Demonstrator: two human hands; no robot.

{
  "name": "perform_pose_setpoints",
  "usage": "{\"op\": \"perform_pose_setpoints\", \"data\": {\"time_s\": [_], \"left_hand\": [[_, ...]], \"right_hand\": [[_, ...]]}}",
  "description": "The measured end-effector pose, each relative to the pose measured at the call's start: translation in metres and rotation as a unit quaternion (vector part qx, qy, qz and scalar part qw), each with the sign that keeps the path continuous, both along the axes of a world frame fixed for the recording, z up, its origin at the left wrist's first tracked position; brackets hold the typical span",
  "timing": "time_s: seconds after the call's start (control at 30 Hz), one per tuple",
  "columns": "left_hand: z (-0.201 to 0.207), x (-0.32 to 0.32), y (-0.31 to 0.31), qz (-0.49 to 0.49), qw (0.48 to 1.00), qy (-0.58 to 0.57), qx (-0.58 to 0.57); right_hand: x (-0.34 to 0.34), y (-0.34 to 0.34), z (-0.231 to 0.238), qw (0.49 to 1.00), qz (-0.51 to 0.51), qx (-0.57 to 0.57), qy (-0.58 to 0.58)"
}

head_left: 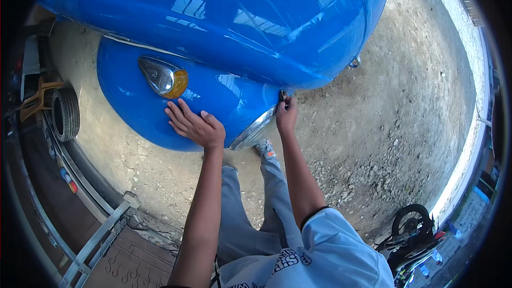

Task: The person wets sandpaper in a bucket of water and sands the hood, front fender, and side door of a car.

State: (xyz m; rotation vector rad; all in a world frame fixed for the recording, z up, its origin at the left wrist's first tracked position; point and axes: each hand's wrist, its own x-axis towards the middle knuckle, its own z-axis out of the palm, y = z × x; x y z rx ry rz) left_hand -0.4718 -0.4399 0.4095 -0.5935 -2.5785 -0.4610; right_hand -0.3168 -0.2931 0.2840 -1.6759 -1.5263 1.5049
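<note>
My left hand (196, 126) lies flat on the blue fender (140, 113) of a car, its fingers stretched out just below a teardrop-shaped chrome lamp (156, 76) with an amber lens (179, 84). At the inner edge of the headlight's chrome ring (255, 129), where fender and body meet, my right hand (287, 116) is closed in a pinch. A small dark piece (282, 96) shows at its fingertips; its kind is too small to tell. The headlight's front is seen only edge-on.
The glossy blue hood (213, 26) fills the top. Gravelly ground (384, 128) spreads to the right, with loose stones. A motorcycle (410, 234) stands at lower right. A tyre (65, 113), an orange-brown chair (37, 98) and a metal rail (98, 237) are on the left.
</note>
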Motion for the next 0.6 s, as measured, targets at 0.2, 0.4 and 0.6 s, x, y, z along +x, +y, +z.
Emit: {"op": "perform_pose_setpoints", "data": {"time_s": [0.2,0.4,0.6], "left_hand": [[0.008,-0.015,-0.029,0.015,0.999,0.019,-0.028],[0.003,-0.008,-0.014,0.017,1.000,-0.010,-0.002],[0.005,-0.009,-0.029,-0.017,0.997,-0.055,0.048]], "right_hand": [[-0.054,-0.057,0.112,0.959,0.226,0.149,0.081],[-0.022,-0.029,0.105,0.920,0.343,0.180,0.064],[-0.032,-0.076,0.115,0.930,0.308,0.196,0.046]]}}
